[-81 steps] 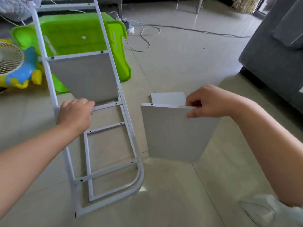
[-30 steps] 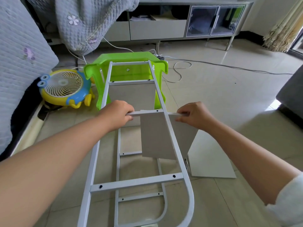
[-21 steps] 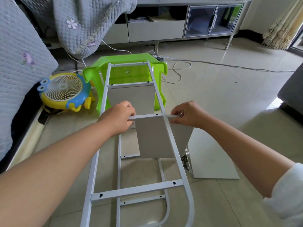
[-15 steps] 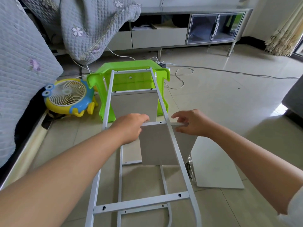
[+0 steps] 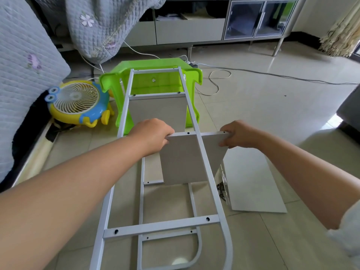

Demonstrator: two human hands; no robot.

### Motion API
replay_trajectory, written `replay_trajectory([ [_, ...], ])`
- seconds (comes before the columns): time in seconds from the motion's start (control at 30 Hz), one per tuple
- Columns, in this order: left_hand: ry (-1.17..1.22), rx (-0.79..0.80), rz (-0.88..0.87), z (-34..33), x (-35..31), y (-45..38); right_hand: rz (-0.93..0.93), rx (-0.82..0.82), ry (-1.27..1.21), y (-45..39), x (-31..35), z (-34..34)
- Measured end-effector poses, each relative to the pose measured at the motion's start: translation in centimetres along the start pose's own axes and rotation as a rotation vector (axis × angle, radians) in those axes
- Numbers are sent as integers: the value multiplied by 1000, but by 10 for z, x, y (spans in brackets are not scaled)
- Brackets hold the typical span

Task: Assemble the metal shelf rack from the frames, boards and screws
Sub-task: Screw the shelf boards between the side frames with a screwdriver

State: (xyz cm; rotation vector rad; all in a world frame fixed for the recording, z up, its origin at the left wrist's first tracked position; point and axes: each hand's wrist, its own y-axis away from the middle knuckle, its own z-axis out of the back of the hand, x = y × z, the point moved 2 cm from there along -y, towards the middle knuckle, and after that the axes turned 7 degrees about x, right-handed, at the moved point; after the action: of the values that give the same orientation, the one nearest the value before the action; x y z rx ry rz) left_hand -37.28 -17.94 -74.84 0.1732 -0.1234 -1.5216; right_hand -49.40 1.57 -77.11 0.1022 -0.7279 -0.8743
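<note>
Between the white metal frames (image 5: 203,164), the flat grey shelf board (image 5: 183,158) is gripped by the left hand (image 5: 153,136) and right hand (image 5: 238,136); its holes should line with the crossbar.

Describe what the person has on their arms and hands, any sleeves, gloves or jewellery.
Both hands are bare: no gloves, rings or watch show on the left hand or the right hand. The left forearm is uncovered right to the frame edge. The right arm has a white, soft-looking sleeve pushed up near the elbow.
</note>
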Motion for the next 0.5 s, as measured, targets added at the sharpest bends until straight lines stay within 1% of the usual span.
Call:
replay_trajectory([
  [0.13,-16,3,-7,-1,0,-1,74,-4,-3,-10,15,-12],
  [0.23,7,11,2,-2,4,-3,93,-14,23,-19,27,-21],
  [0.33,10,-26,2,-2,5,-5,141,-21,-24,-26,33,-29],
  [0.4,-5,-32,16,-4,5,-5,150,-22,-42,-28,37,-29],
  [0.5,-8,-55,33,-3,7,-5,143,-28,-1,-30,38,-28],
])
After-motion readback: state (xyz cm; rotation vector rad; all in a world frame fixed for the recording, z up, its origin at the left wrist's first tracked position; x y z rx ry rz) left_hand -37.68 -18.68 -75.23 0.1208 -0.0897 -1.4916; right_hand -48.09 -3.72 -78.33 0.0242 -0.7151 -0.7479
